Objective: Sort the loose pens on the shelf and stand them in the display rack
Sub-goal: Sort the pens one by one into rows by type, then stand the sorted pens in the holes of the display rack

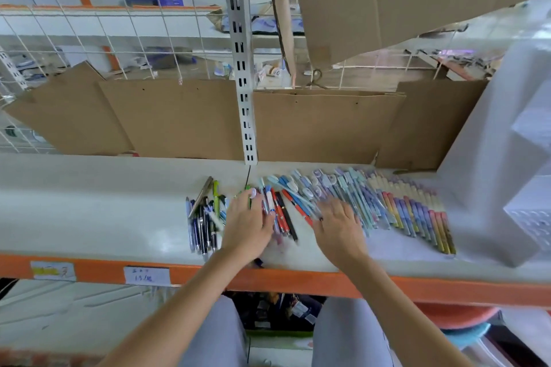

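The pens [328, 205] lie fanned in rough groups across the white shelf [89, 202], light, stiff and smooth enough to roll, so best pinched mid-barrel a few at once; left hand [246, 225] and right hand [338, 228] rest on them, fingers [328, 205] spread flat, gripping nothing.

I'm looking at a stationery shop's stockroom: handwritten price labels [146, 275] under the orange-edged shelf [89, 202], pens [387, 205] on it, cardboard [179, 119] behind.
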